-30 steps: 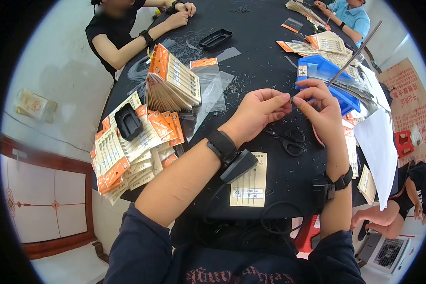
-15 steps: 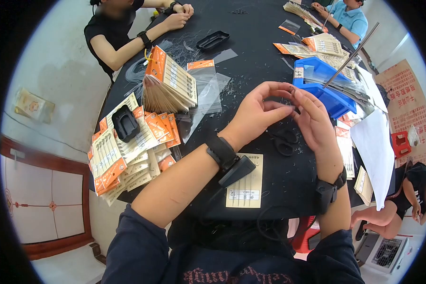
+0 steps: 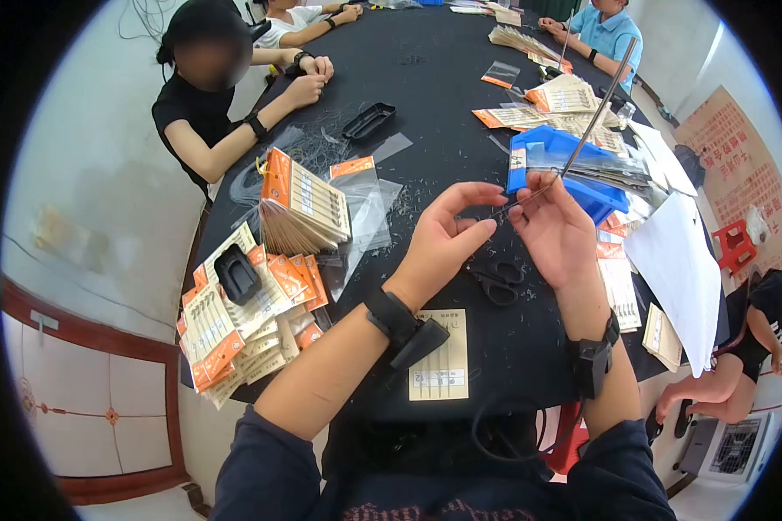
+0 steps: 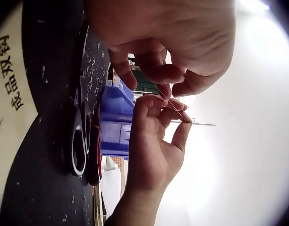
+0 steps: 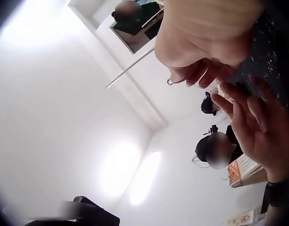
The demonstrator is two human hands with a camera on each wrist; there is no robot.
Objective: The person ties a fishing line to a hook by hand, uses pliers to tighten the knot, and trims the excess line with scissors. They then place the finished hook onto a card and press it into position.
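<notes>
My right hand (image 3: 560, 239) is raised over the table, its thumb and fingertips pinching a small fish hook (image 5: 170, 82). A thin fishing line (image 4: 176, 110) runs from the hook toward my left hand (image 3: 443, 239). The left thumb and forefinger stand apart, with the other fingers loosely bent, close to the right fingertips. Below the hands lie black-handled scissors (image 3: 500, 285). A cream card (image 3: 439, 352) with several lines laid along it rests nearer to me, partly covered by the left wrist camera.
Left, a thick bundle of hook cards (image 3: 308, 208) stands beside loose cards (image 3: 208, 326) topped by a black tray (image 3: 236, 273). A blue bin (image 3: 530, 143) holds packets at right, near an upright metal rod (image 3: 598, 113). Line clippings litter the black tabletop. Other people sit further along.
My hands were together at the fingertips; now they have parted slightly, with the line stretching between them. The head view has tilted up, showing more of the far table.
</notes>
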